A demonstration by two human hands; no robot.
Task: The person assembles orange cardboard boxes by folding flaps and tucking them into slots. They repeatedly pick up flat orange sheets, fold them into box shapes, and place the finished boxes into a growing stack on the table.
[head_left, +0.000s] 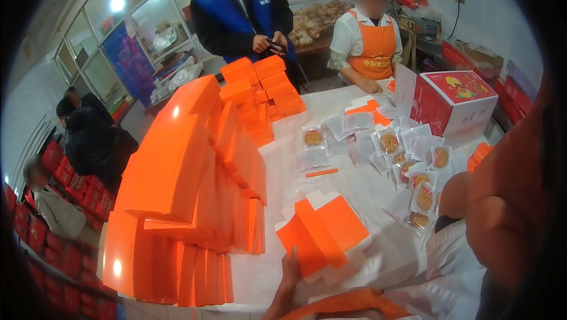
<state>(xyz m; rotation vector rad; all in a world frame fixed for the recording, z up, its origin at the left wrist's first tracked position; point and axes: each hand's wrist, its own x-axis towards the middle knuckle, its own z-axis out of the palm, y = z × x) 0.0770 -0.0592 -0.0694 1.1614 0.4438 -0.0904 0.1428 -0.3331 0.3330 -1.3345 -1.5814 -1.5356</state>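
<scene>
A partly folded orange carton (322, 234) with white inner flaps lies on the white-covered table in front of me. My left hand (289, 270) grips its near left edge, thumb along the side and fingers mostly hidden. My right hand does not show. Just beyond the carton is a narrow orange strip (322, 173). To the right, clear-and-white packets with round golden pastries (388, 142) lie in a loose heap. Part of my orange apron (348, 304) crosses the lower edge.
Tall stacks of orange boxes (171, 172) rise close on the left, with more orange boxes (260, 92) behind. A red-and-white carton (452, 101) stands far right. Across the table are a person in a blue vest (260, 1) and one in an orange apron (372, 48). A blurred brown shape (514, 202) crowds the right.
</scene>
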